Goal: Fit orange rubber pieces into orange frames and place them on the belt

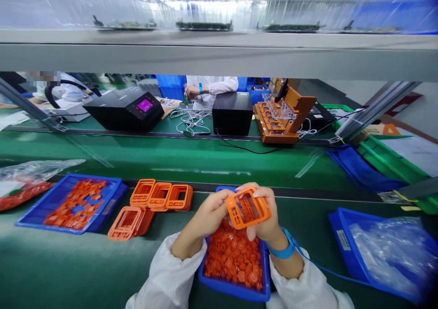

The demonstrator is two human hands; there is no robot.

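Both my hands hold one orange plastic frame (pixel 248 208) above a blue tray (pixel 236 290) filled with several small orange parts (pixel 234 256). My left hand (pixel 208 215) pinches the frame's left edge with closed fingers. My right hand (pixel 265 218) wraps around its right side and back; a blue wrist strap (pixel 282 250) sits on that wrist. To the left, several more orange frames (pixel 160 195) lie stacked and in a row on the green mat.
A blue tray of orange pieces (pixel 73 203) and a plastic bag (pixel 23 181) lie far left. Another blue tray with clear bags (pixel 383 249) sits right. Across the green belt stand black boxes (pixel 128 110), an orange fixture (pixel 284 115), cables, and a co-worker's arm (pixel 208 88).
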